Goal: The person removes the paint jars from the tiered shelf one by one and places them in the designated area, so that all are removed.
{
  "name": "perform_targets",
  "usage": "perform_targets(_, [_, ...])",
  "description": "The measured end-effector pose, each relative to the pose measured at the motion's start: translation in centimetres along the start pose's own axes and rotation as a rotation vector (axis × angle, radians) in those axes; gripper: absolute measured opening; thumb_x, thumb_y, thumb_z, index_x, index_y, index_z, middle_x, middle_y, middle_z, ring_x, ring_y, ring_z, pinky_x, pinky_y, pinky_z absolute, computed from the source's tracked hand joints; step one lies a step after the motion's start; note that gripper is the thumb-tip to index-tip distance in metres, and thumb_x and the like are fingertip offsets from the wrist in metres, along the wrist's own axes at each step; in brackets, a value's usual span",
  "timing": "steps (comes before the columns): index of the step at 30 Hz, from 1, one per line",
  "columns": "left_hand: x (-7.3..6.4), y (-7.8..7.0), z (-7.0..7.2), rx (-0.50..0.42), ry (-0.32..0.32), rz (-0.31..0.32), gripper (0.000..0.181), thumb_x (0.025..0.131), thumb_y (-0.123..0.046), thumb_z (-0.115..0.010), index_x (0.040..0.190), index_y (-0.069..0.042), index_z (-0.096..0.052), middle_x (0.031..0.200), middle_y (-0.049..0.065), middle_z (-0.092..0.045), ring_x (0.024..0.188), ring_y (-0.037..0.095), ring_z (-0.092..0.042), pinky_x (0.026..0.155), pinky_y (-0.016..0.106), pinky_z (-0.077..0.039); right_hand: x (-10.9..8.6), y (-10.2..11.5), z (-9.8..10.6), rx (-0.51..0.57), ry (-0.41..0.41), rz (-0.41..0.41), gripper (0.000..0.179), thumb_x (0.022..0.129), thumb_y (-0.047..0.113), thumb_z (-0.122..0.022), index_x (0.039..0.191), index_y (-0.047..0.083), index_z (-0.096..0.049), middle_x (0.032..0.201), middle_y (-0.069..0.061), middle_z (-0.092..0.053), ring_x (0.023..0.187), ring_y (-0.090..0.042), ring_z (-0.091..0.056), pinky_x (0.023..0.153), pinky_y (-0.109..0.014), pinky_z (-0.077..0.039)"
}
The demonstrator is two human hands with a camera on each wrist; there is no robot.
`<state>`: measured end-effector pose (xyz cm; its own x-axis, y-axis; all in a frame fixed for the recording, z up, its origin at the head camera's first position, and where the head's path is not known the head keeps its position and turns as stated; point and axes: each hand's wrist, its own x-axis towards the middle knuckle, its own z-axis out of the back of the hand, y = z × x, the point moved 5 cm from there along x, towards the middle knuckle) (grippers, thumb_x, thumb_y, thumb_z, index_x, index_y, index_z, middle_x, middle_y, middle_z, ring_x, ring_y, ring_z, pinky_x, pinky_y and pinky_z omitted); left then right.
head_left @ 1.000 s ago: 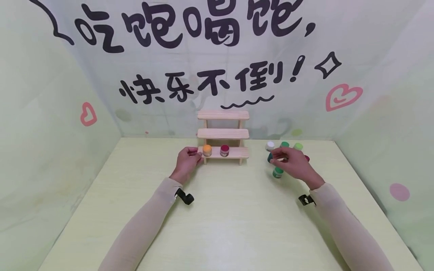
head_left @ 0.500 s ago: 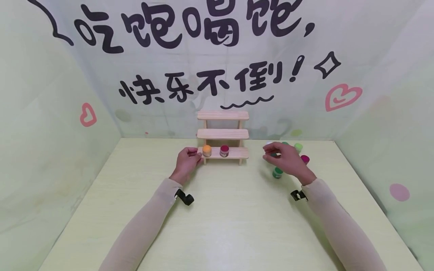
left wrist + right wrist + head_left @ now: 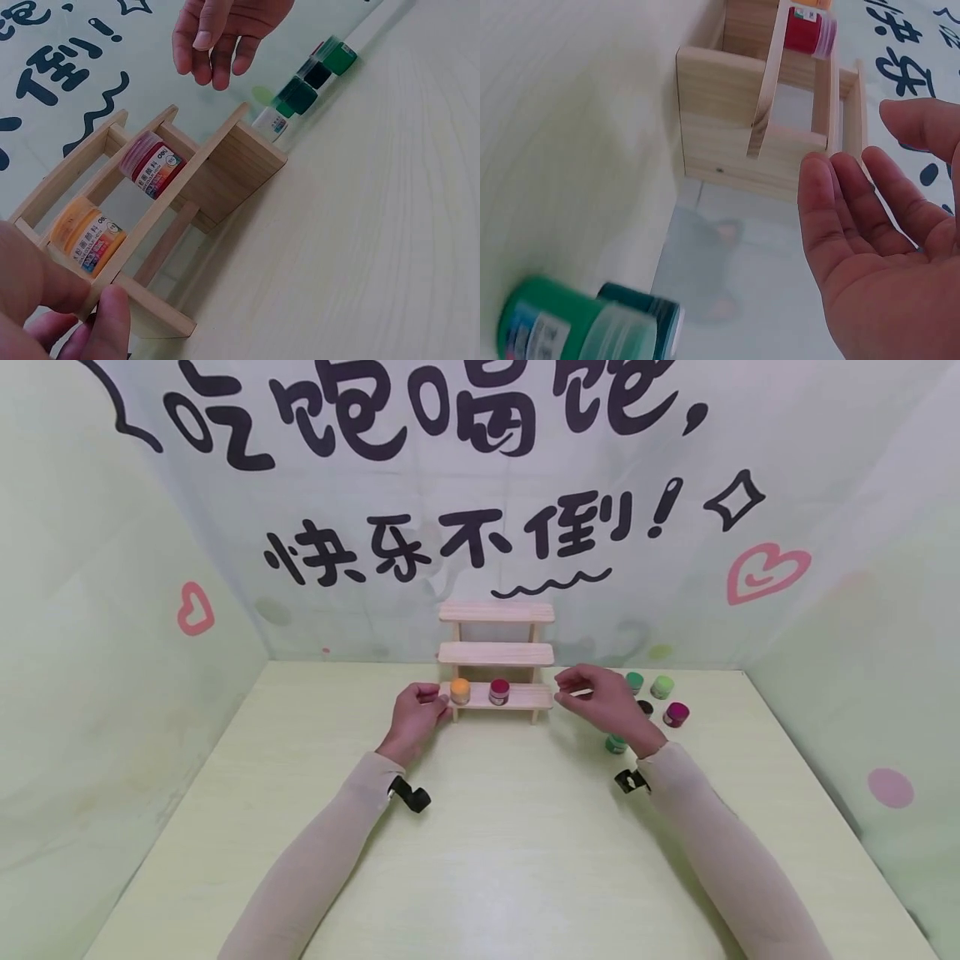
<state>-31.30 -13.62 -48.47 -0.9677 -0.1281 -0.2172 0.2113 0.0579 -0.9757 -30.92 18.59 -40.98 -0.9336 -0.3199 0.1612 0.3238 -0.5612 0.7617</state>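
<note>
A three-step wooden rack (image 3: 496, 653) stands against the back wall. On its lowest step sit an orange paint jar (image 3: 461, 692) and a dark red paint jar (image 3: 498, 692), both upright and apart. My left hand (image 3: 415, 721) pinches the left end of that step between thumb and fingers, as the left wrist view (image 3: 56, 300) confirms. Just right of the rack hovers my right hand (image 3: 603, 697), its fingers loosely bent; in the right wrist view nothing lies between them. It partly covers the jars behind, and the white jar (image 3: 270, 124) shows only in the left wrist view.
Right of the rack, several paint jars stand on the table (image 3: 480, 843): a green jar (image 3: 634, 682), a light green jar (image 3: 662, 687), a magenta jar (image 3: 676, 714), a dark jar (image 3: 644, 708) and another green jar (image 3: 617, 743). Printed cloth walls (image 3: 847, 610) enclose the table.
My right hand has moved left from above the jars to beside the rack, uncovering the magenta and light green jars. My left hand keeps its place on the rack.
</note>
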Motion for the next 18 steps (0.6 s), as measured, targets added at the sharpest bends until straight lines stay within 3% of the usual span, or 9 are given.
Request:
perform_targets(10, [0.0, -0.1, 0.0, -0.007, -0.002, -0.014, 0.033, 0.102, -0.001, -0.066, 0.133, 0.001, -0.055, 0.122, 0.017, -0.059, 0.099, 0.02, -0.067, 0.091, 0.026, -0.065, 1.7, 1.3, -2.5, 0.068, 0.011, 0.047, 0.031, 0.099, 0.016, -0.075, 0.125, 0.001, -0.07, 0.123, -0.016, -0.074, 0.112, -0.03, -0.072, 0.096, -0.041, -0.066])
perform_targets(18, [-0.1, -0.2, -0.2, 0.008, -0.005, -0.017, 0.032, 0.102, -0.002, -0.066, 0.132, 0.002, -0.056, 0.12, 0.017, -0.059, 0.095, 0.017, -0.067, 0.092, 0.029, -0.065, 3.0, 1.9, -4.0, 0.086, 0.035, 0.063, 0.034, 0.098, 0.014, -0.075, 0.127, -0.002, -0.07, 0.126, -0.016, -0.074, 0.114, -0.032, -0.072, 0.099, -0.045, -0.064])
